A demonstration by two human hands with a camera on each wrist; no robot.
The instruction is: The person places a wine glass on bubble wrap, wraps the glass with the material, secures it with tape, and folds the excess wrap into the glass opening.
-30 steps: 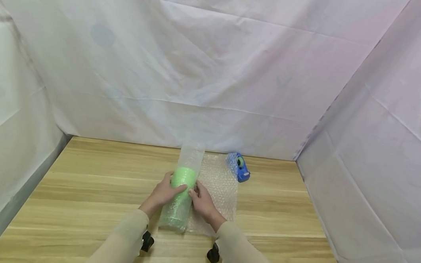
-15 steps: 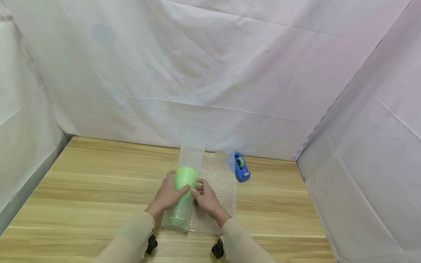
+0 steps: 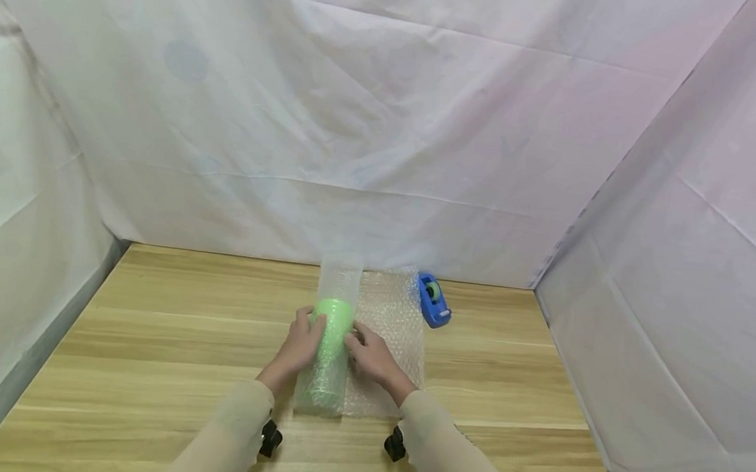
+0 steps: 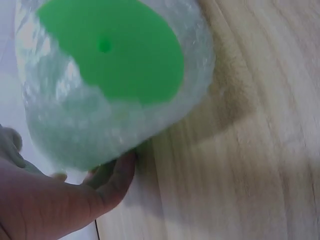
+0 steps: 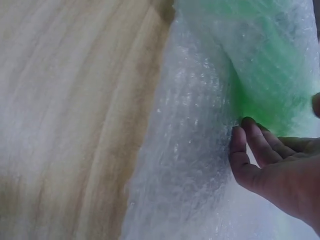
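I see the left hand [image 3: 296, 349] has drawn its thumb off the top of the green cylinder [image 3: 333, 337], rolled in bubble wrap [image 3: 389, 315] on the table [image 3: 186, 340], leaving the top freer; its fingers rest parted. Whether the right hand [image 3: 374, 357] pinches anything, I cannot tell.

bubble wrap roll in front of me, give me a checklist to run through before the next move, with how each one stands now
1. Left hand placed at the wrapped roll: ok, it is at the roll's left side.
2. Right hand placed: ok, its fingertips are at the roll's right side.
3. Flat bubble wrap spread out: ok, it lies on the table to the right of the roll.
4. Tape dispenser well apart from the wrap: not ok, the far right corner comes right up to its edge.
5. Green end face covered: not ok, much of it shows bare in the left wrist view.
6. Underside snug: cannot tell, hidden.
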